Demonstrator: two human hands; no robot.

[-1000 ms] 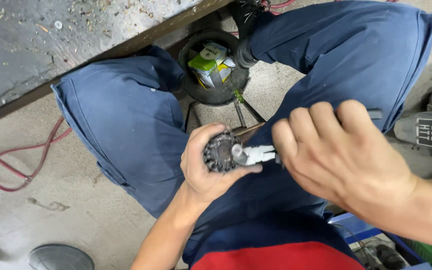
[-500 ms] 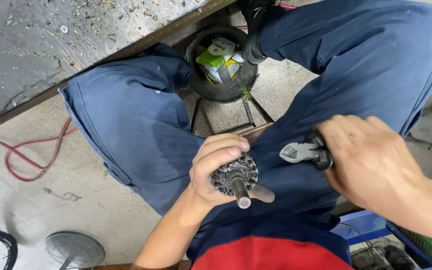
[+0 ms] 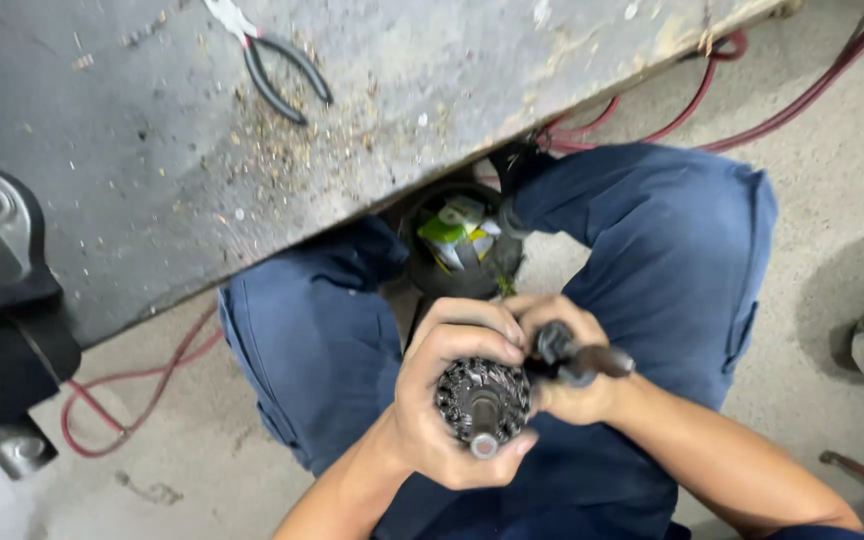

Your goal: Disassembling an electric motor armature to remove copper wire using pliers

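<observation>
While the left hand (image 3: 452,400) clamped the motor rotor (image 3: 482,398) steady, the right hand (image 3: 567,375) gripped a dark-handled tool (image 3: 582,360) against its edge.

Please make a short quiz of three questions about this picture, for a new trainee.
1. True or false: the left hand holds a round metal motor part with a shaft pointing toward the camera.
2. What does the right hand grip?
A. a dark-handled tool
B. a paint brush
C. a glass bottle
3. Fill in: on the grey workbench above the knees lie black-handled ______.

Key
1. True.
2. A; its tip is at the motor part.
3. Pliers, lying near the far edge, apart from both hands.
</observation>
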